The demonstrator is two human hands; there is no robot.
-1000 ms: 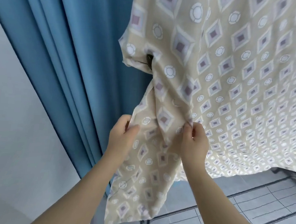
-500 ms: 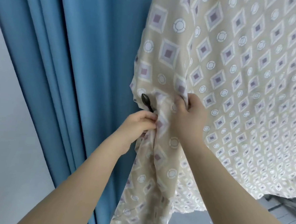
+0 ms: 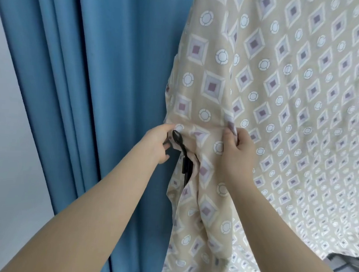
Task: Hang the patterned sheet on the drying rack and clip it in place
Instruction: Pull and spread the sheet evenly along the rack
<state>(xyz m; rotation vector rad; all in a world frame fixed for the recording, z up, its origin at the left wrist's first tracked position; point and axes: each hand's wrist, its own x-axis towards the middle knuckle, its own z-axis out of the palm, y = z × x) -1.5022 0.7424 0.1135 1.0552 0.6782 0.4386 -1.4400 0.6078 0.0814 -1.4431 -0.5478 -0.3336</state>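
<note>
Two bare forearms reach up and away from the bottom edge of the view; the left one rises from the lower left, the right one from the lower right. The left hand point(image 3: 158, 142) sits at the left edge of the beige cotton sheet printed with lilac diamonds and white rings point(image 3: 282, 113); its thumb and forefinger pinch the hem of the cloth just above the rounded black end of a dark drying-rack bar point(image 3: 179, 141), while its lower fingers curl loosely below, beside the bar. The right hand point(image 3: 237, 150) is a little to the right, its fingers clenched on a bunched fold of the same sheet, the thumb pressed against the gathered cloth. Between the two hands the fabric is drawn taut in a short horizontal ridge over the bar; below that ridge the bar's black stem point(image 3: 186, 168) shows through a gap in the folds, running downward.

The sheet hangs from above, beyond the top of the view, and spreads wide to the right; its near left part falls in long vertical folds down past the forearms. At the lower right corner a strip of grey floor point(image 3: 347, 268) shows under the hem. Farther back on the left hangs a pleated blue curtain point(image 3: 92, 87); at the far left stands a pale grey wall point(image 3: 1, 144).
</note>
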